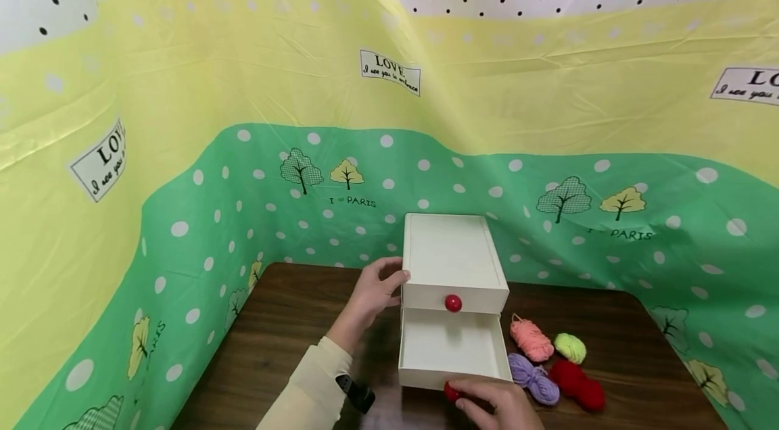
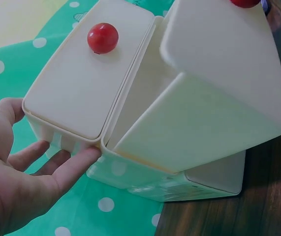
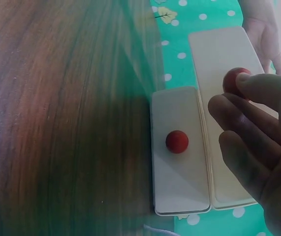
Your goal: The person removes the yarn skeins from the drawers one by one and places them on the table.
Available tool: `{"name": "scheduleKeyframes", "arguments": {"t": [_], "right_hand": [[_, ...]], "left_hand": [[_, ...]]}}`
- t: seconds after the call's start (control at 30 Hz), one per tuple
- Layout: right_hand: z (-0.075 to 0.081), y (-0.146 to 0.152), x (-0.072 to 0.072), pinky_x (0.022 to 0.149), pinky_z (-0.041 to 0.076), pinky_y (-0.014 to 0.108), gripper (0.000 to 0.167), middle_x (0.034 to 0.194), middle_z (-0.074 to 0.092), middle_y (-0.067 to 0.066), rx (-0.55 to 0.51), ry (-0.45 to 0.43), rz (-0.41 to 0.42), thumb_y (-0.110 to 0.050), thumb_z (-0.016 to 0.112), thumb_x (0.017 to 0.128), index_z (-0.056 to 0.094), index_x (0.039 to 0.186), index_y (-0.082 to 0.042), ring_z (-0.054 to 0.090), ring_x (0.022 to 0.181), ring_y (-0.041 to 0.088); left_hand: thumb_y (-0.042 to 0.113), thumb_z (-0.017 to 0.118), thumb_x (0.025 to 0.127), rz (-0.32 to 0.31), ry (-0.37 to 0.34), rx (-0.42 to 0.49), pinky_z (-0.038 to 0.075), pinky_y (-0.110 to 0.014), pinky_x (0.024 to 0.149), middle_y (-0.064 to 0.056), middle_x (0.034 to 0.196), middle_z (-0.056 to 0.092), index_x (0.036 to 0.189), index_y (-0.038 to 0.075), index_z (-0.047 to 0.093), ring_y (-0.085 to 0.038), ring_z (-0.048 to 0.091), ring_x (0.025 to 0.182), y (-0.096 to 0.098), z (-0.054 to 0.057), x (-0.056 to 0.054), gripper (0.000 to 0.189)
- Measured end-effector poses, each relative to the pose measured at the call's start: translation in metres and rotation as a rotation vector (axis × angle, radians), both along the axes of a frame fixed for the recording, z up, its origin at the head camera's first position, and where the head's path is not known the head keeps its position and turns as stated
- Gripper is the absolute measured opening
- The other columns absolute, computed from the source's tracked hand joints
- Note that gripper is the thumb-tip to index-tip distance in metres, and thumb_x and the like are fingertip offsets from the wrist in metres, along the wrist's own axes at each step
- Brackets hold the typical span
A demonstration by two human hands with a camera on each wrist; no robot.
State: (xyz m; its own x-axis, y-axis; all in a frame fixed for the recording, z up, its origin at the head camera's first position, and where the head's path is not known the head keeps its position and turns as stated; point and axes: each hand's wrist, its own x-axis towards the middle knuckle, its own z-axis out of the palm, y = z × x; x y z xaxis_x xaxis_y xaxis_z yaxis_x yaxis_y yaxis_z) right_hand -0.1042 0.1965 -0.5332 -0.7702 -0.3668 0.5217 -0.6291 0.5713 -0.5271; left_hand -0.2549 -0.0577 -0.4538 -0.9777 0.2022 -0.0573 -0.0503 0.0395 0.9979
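Observation:
A white drawer box (image 1: 453, 247) stands on the table, with a shut upper drawer that carries a red knob (image 1: 453, 303). Below it a middle drawer (image 1: 450, 342) is pulled well out, its inside bare in the head view. My right hand (image 1: 502, 403) pinches this drawer's red knob (image 3: 234, 81) between thumb and fingers. Another drawer (image 3: 179, 182), shut, shows beneath in the right wrist view. My left hand (image 1: 377, 288) rests against the box's left side, the thumb near the top edge and the extended fingers (image 2: 74, 169) along the side wall.
Right of the box lie yarn skeins: pink (image 1: 532, 339), yellow-green (image 1: 570, 347), purple (image 1: 535, 379) and red (image 1: 578, 386). The dark wooden table (image 1: 286, 322) ends at a green and yellow printed curtain (image 1: 268, 166) behind and beside it.

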Motion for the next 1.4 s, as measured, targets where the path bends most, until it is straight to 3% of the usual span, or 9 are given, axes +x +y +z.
{"name": "scheduleKeyframes", "arguments": {"t": [0.17, 0.5, 0.8, 1.17, 1.4], "right_hand": [[0.001, -0.001, -0.002, 0.08, 0.05, 0.004, 0.039, 0.103, 0.077, -0.016, 0.03, 0.059, -0.058, -0.013, 0.089, 0.076, 0.08, 0.11, -0.029, 0.072, 0.093, 0.002], [0.003, -0.001, -0.01, 0.074, 0.053, 0.009, 0.035, 0.101, 0.078, -0.015, 0.062, 0.064, -0.127, -0.014, 0.088, 0.078, 0.08, 0.109, -0.029, 0.072, 0.09, 0.001], [0.006, -0.004, -0.021, 0.076, 0.061, 0.027, 0.032, 0.105, 0.076, -0.018, 0.009, -0.057, -0.163, -0.015, 0.084, 0.084, 0.079, 0.111, -0.032, 0.072, 0.095, 0.003], [0.004, -0.005, -0.037, 0.081, 0.061, 0.028, 0.036, 0.109, 0.073, -0.023, 0.007, -0.126, -0.229, -0.014, 0.085, 0.083, 0.078, 0.111, -0.037, 0.071, 0.101, 0.003], [0.004, -0.007, -0.046, 0.076, 0.06, 0.027, 0.04, 0.109, 0.076, -0.018, -0.009, -0.134, -0.289, -0.015, 0.086, 0.083, 0.078, 0.112, -0.04, 0.071, 0.098, 0.003]], "left_hand": [[0.029, 0.069, 0.099, 0.004, 0.002, 0.002, 0.059, -0.054, 0.092, -0.017, 0.139, 0.056, 0.143, 0.007, 0.056, -0.033, 0.065, 0.118, 0.001, 0.0, 0.0, 0.051], [0.03, 0.069, 0.099, 0.015, -0.007, -0.009, 0.059, -0.053, 0.091, -0.017, 0.142, 0.054, 0.143, 0.008, 0.056, -0.033, 0.065, 0.119, 0.001, 0.002, 0.001, 0.051], [0.028, 0.07, 0.099, 0.011, -0.014, -0.004, 0.059, -0.054, 0.091, -0.018, 0.142, 0.054, 0.143, 0.007, 0.056, -0.034, 0.063, 0.12, 0.001, 0.002, 0.0, 0.051], [0.029, 0.07, 0.099, -0.001, -0.006, 0.002, 0.059, -0.053, 0.091, -0.017, 0.138, 0.056, 0.143, 0.007, 0.056, -0.032, 0.064, 0.119, 0.001, 0.001, 0.0, 0.051], [0.028, 0.07, 0.099, -0.001, -0.007, 0.011, 0.06, -0.052, 0.091, -0.018, 0.139, 0.055, 0.143, 0.007, 0.056, -0.032, 0.065, 0.117, 0.001, -0.002, 0.0, 0.051]]}}
